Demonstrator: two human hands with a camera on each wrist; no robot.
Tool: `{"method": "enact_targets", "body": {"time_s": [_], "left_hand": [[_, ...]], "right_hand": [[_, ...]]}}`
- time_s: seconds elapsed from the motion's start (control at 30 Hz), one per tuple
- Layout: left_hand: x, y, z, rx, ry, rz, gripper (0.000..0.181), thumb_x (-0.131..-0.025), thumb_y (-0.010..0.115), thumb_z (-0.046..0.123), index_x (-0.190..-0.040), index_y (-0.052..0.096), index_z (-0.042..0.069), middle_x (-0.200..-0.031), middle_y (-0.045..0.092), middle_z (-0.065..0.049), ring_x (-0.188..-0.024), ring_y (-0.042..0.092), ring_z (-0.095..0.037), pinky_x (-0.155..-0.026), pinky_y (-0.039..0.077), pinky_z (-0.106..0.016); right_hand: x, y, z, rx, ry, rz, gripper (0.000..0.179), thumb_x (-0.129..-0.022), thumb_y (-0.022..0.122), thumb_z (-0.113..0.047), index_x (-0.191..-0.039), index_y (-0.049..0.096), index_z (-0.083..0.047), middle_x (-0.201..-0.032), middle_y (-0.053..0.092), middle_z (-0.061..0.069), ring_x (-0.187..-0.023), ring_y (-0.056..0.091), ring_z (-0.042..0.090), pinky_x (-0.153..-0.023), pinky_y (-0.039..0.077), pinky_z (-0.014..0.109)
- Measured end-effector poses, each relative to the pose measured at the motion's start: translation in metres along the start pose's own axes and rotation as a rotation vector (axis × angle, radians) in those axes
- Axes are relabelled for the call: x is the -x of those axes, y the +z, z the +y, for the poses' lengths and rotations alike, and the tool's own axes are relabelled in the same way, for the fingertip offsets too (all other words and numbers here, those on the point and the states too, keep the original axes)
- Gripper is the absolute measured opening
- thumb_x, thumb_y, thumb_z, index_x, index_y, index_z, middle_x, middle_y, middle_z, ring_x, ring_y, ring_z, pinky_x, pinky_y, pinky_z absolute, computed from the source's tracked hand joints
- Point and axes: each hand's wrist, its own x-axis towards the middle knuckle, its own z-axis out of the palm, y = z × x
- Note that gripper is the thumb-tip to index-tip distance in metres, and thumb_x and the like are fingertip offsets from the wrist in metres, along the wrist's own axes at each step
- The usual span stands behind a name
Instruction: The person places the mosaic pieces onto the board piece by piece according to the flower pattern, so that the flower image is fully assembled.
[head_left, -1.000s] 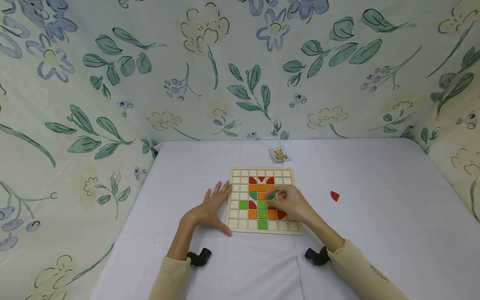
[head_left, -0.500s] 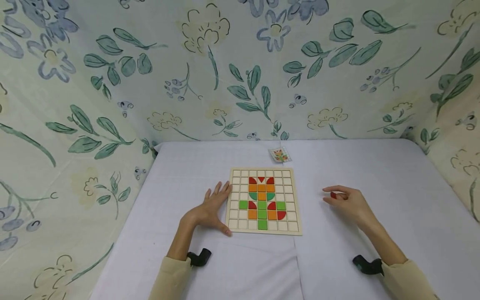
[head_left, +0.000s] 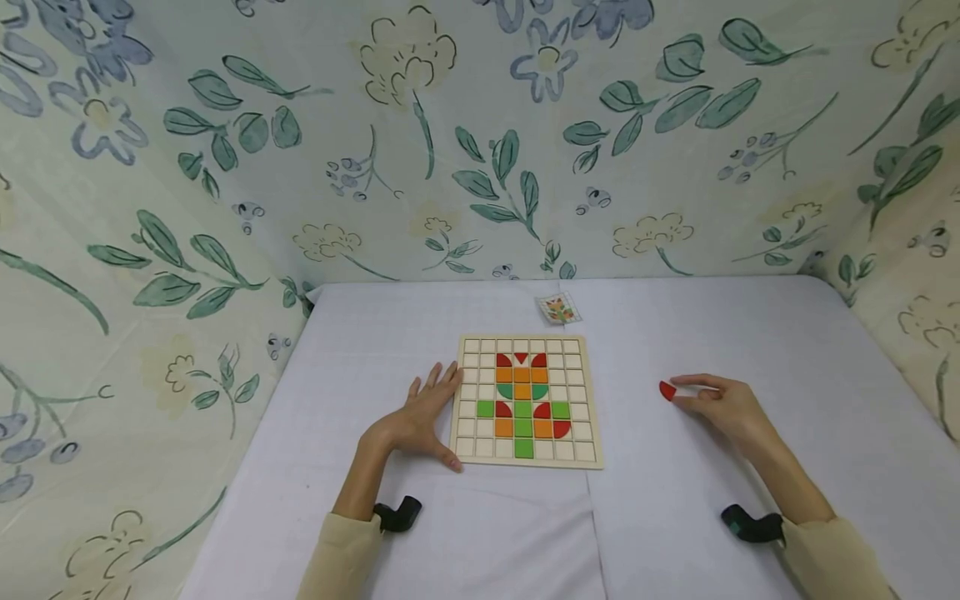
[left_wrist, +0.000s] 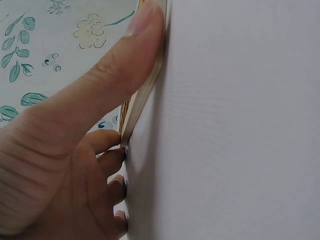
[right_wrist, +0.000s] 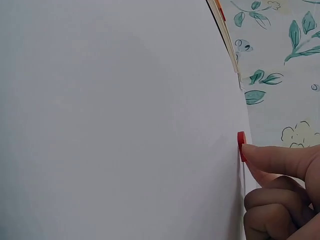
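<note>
A square wooden pattern board (head_left: 592, 442) with a grid of cells lies on the table. Red, orange and green tiles (head_left: 522, 408) form a flower on it. My left hand (head_left: 412, 425) rests at the board's left side, fingers spread along the edge and thumb at the near corner; the left wrist view shows the thumb (left_wrist: 120, 65) against the board's rim. To the right of the board, my right hand (head_left: 727, 412) pinches a red quarter-circle tile (head_left: 667, 391) between thumb and index finger. In the right wrist view this tile (right_wrist: 241, 137) stands out beyond the thumb, close over the white cloth.
Behind the board lies a small picture card (head_left: 558, 309) with a similar flower design. White cloth (head_left: 622, 333) covers the table. Floral fabric (head_left: 480, 150) hangs along the back and sides. A black wrist camera (head_left: 752, 527) juts from each sleeve.
My right hand has left the board, where a green square now shows at the right, and moved right to the loose red tile, now between its fingertips. My left hand stays put.
</note>
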Motion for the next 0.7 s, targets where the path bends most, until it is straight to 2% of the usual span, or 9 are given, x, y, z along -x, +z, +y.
{"method": "enact_targets", "body": {"time_s": [0.3, 0.53, 0.7], "left_hand": [[0.0, 0.0, -0.001, 0.002, 0.001, -0.002, 0.15, -0.057, 0.101, 0.047, -0.168, 0.006, 0.011, -0.176, -0.004, -0.004, -0.163, -0.015, -0.028, -0.132, -0.009, -0.055], [0.0, 0.0, -0.002, 0.006, 0.003, -0.002, 0.15, -0.057, 0.101, 0.047, -0.168, 0.006, 0.011, -0.176, -0.004, -0.004, -0.163, -0.015, -0.027, -0.132, -0.01, -0.055], [0.0, 0.0, -0.002, 0.013, 0.007, -0.002, 0.15, -0.057, 0.101, 0.047, -0.168, 0.006, 0.011, -0.176, -0.004, -0.004, -0.163, -0.015, -0.028, -0.132, -0.01, -0.056]], "right_hand": [[-0.002, 0.005, -0.01, 0.061, 0.048, -0.037, 0.054, -0.093, 0.077, -0.035, -0.132, 0.067, 0.002, -0.062, 0.036, -0.007, -0.066, 0.034, 0.01, -0.061, 0.03, 0.03], [-0.005, 0.015, -0.016, 0.106, 0.021, -0.054, 0.046, -0.09, 0.08, -0.032, -0.122, 0.071, 0.001, -0.064, 0.038, -0.004, -0.064, 0.036, 0.012, -0.055, 0.03, 0.029], [-0.011, 0.014, -0.018, 0.094, -0.029, -0.07, 0.049, -0.088, 0.081, -0.023, -0.129, 0.067, 0.0, -0.06, 0.034, -0.006, -0.057, 0.031, 0.009, -0.051, 0.027, 0.028]]}}
